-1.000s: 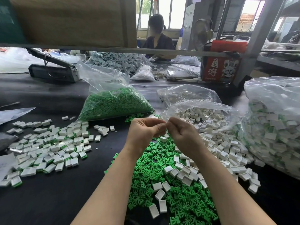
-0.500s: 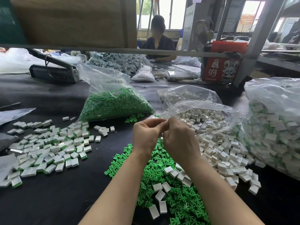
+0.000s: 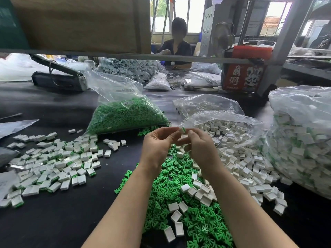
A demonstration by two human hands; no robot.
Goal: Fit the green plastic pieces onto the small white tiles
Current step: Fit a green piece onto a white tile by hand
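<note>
My left hand point(image 3: 159, 146) and my right hand point(image 3: 200, 149) meet fingertip to fingertip above the black table. Between them sits a small green plastic piece point(image 3: 183, 129), with a white tile point(image 3: 184, 136) just under it; both hands pinch this pair. Below my hands lies a heap of loose green pieces point(image 3: 172, 187) with several white tiles point(image 3: 195, 190) scattered over it. A spread of fitted white-and-green tiles point(image 3: 53, 163) covers the table at the left.
A clear bag of green pieces point(image 3: 125, 115) stands behind my hands. An open bag of white tiles point(image 3: 229, 127) spills out at the right, beside a big bag of fitted tiles point(image 3: 302, 140). A person point(image 3: 177, 45) sits beyond the shelf rail.
My hands have drawn slightly apart and lifted a little, so the green piece and the white tile now show between the fingertips.
</note>
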